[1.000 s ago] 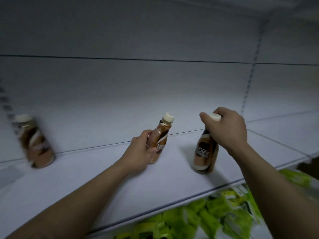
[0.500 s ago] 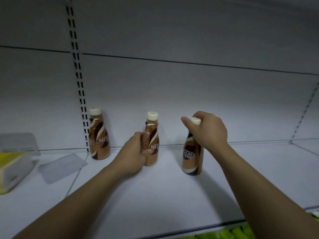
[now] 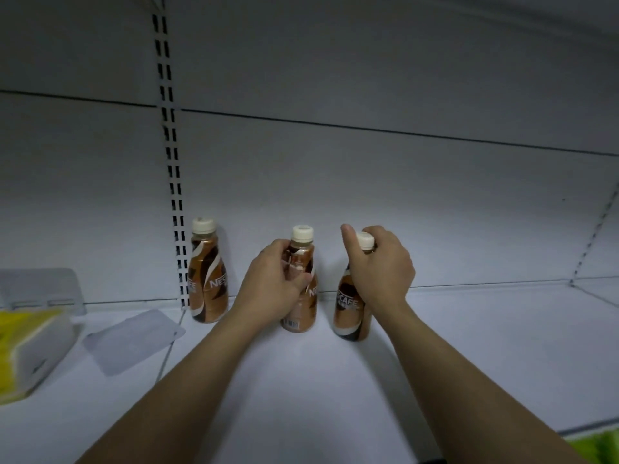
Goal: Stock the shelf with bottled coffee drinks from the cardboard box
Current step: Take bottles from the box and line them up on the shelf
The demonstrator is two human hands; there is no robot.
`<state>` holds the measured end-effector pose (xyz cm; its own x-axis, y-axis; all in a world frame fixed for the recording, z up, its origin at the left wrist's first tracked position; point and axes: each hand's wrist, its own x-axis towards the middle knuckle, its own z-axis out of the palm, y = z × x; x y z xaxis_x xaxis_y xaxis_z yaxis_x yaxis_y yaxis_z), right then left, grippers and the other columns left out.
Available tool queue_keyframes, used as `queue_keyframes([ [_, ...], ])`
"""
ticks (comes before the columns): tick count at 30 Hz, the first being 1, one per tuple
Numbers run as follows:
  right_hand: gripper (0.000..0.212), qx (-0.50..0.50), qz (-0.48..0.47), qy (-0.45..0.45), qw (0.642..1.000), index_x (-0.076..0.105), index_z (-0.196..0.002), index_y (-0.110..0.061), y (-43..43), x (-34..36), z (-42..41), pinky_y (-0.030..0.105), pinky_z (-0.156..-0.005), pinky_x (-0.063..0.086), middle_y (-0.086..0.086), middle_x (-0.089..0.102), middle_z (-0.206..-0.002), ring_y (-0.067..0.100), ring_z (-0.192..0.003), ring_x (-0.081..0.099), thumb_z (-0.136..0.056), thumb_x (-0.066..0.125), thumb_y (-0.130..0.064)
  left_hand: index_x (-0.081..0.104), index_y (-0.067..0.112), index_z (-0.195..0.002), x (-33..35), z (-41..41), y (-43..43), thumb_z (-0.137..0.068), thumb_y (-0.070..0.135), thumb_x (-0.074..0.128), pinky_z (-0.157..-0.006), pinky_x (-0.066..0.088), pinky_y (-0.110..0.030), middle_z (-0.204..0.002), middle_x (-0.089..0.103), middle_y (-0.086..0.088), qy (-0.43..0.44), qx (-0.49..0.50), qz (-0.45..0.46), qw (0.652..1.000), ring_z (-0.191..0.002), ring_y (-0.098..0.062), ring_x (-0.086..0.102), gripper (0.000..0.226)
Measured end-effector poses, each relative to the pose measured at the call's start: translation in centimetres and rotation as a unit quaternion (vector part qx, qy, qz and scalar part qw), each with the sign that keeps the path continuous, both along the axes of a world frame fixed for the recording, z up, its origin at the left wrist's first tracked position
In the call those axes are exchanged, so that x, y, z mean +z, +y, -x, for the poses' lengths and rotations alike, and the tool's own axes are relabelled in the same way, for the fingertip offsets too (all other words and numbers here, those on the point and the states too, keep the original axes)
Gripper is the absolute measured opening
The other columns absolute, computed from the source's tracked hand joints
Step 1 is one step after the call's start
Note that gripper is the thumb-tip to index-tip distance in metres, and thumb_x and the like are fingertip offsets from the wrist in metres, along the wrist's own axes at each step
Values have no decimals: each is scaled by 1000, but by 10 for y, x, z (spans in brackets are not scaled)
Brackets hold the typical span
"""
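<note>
Both hands are on bottles at the back of the white shelf. The left hand wraps around the waist of the middle coffee bottle, which stands upright. The right hand grips the right coffee bottle by its neck and cap, tilted slightly. A third coffee bottle stands free just beside the slotted upright, left of the other two. A yellow package lies at far left.
</note>
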<state>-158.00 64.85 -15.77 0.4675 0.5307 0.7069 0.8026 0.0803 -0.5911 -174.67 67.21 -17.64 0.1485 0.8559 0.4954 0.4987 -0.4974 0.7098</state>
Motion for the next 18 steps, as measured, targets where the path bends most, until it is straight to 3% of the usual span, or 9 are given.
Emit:
queue_keyframes([
  [7,49,38,3,-17,999,61,-88,-25,24,-3,32,29,-60,39,-5,58,-82,14,-71,55,-86,40,-70,43,27,-129,2,26,8,-78,31,73,-85,43,-32,-119,59,5,34,82,-13,996,-102,-13,56,59],
  [10,49,62,-6,-16,998,61,-87,-25,36,-4,48,26,-56,34,-6,57,-82,13,-70,53,-87,41,-69,39,27,-132,3,35,8,-77,29,75,-87,44,-34,-122,60,2,41,132,-47,989,-108,-17,57,66],
  [15,44,109,-35,24,993,58,-86,-28,49,-11,65,17,-54,29,-11,56,-79,4,-66,50,-85,44,-69,35,31,-134,3,39,6,-75,25,77,-83,39,-27,-123,59,5,47,146,-82,985,-110,-15,56,73],
  [18,40,140,2,37,990,52,-81,-29,47,-28,62,17,-56,28,-12,51,-75,1,-67,48,-85,44,-68,28,36,-132,0,36,5,-73,27,78,-82,39,-26,-118,59,6,68,121,-80,987,-106,-13,57,78],
])
